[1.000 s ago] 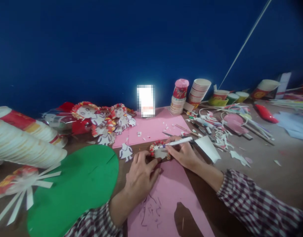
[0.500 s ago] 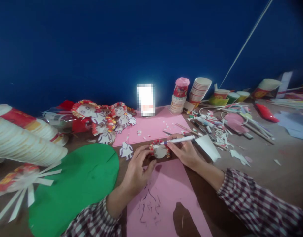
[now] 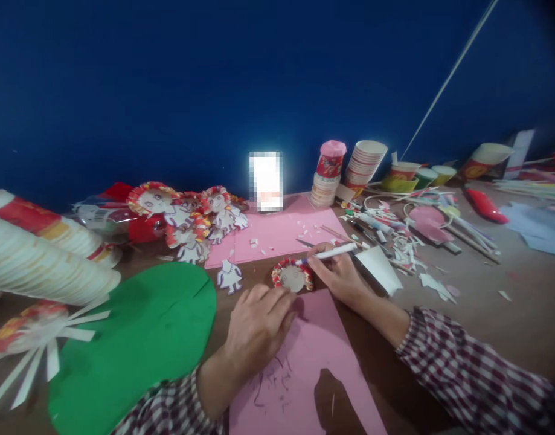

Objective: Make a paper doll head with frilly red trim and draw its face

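A round paper doll head (image 3: 293,277) with a red, yellow and white crumpled border lies on the table between my hands, its drawn eyes faint. My left hand (image 3: 263,314) rests palm down over the pink sheet, fingers loosely stretched. Their tips come close to the head's lower edge; contact is not clear, and the thumb is hidden. In my right hand (image 3: 334,269) is a white marker (image 3: 334,252), pinched between fingers and thumb, its tip pointing left at the head's upper right border. To the left lies a white paper dress cutout (image 3: 229,276) outlined in purple.
The pink sheet (image 3: 299,368) has ink marks and a cut hole. A green oval board (image 3: 145,338) and stacked paper cups (image 3: 51,257) lie left. Finished paper dolls (image 3: 186,217) are piled behind. Pens and paper scraps (image 3: 399,248) cover the right side, near a cup stack (image 3: 366,160).
My left hand has let go of the doll head's left edge and turned palm down below it, uncovering more of the head. The right hand keeps the marker almost in place.
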The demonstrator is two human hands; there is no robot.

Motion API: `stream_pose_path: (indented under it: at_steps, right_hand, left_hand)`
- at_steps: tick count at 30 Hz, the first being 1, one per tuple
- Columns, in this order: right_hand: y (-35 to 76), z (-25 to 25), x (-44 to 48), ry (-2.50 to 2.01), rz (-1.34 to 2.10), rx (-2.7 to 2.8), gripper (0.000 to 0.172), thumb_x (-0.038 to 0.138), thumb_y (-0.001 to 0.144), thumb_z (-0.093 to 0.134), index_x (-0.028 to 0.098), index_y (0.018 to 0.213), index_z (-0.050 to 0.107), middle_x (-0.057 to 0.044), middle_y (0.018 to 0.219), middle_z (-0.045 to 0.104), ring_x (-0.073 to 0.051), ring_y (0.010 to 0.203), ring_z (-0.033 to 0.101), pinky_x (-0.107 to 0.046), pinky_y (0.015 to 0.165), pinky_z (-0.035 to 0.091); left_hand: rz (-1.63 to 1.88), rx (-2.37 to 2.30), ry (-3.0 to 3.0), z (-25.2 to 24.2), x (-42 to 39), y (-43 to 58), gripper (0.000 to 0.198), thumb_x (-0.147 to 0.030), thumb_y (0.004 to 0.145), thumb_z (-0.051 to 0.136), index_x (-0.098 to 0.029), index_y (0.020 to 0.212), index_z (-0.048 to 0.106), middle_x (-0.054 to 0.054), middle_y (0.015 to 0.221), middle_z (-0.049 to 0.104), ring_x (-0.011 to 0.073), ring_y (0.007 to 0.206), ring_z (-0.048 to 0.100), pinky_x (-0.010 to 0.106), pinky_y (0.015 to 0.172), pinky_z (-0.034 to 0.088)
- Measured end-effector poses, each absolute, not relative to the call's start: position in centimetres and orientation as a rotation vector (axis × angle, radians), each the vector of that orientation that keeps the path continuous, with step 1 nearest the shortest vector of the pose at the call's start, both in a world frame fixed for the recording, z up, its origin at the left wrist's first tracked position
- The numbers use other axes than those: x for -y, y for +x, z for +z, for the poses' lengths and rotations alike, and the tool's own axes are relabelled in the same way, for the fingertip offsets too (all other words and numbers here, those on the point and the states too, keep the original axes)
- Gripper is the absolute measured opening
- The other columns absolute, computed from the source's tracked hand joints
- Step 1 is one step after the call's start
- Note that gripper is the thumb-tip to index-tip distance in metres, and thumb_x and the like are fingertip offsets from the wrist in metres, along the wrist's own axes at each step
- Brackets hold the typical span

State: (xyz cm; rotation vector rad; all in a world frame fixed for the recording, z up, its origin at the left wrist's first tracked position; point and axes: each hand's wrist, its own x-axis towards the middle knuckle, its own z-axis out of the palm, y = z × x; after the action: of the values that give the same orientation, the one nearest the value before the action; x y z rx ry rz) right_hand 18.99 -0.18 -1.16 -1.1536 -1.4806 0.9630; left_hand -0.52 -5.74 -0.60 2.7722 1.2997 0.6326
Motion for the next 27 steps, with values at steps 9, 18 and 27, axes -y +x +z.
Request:
stream_pose_path:
  at_steps: [9,18,27]
  right_hand:
    - [18.7,-0.9,0.8,-1.178,1.019,1.551,0.014,0.031,0.081,0.056,0.019,0.084,0.051,0.003,0.057,0.054,-0.01,0.046,0.053,-0.02,0.042,0.041]
    - [19.0,-1.2,0.8,-1.187,0.825,1.791,0.01,0.026,0.08,0.055,0.018,0.084,0.059,-0.001,0.071,0.061,-0.011,0.058,0.054,-0.022,0.049,0.039]
    - [19.0,-1.2,0.7,-1.176,0.787,1.844,0.009,0.025,0.08,0.053,0.018,0.084,0.059,-0.002,0.072,0.063,-0.013,0.061,0.056,-0.025,0.058,0.043]
  left_hand:
    - [0.478,-1.3,2.826,-1.6,6.4,0.1,0.032,-0.033,0.087,0.048,-0.014,0.111,0.057,0.013,0.118,0.06,0.0241,0.094,0.058,0.04,0.077,0.05]
    - [0.365,-1.316,2.779,-1.6,6.2,0.1,0.031,-0.035,0.087,0.048,-0.016,0.109,0.056,0.01,0.12,0.059,0.0242,0.093,0.057,0.041,0.077,0.05]
    - [0.358,-1.316,2.767,-1.8,6.2,0.0,0.034,-0.035,0.088,0.046,-0.016,0.114,0.054,0.01,0.121,0.057,0.0246,0.098,0.056,0.041,0.08,0.05]
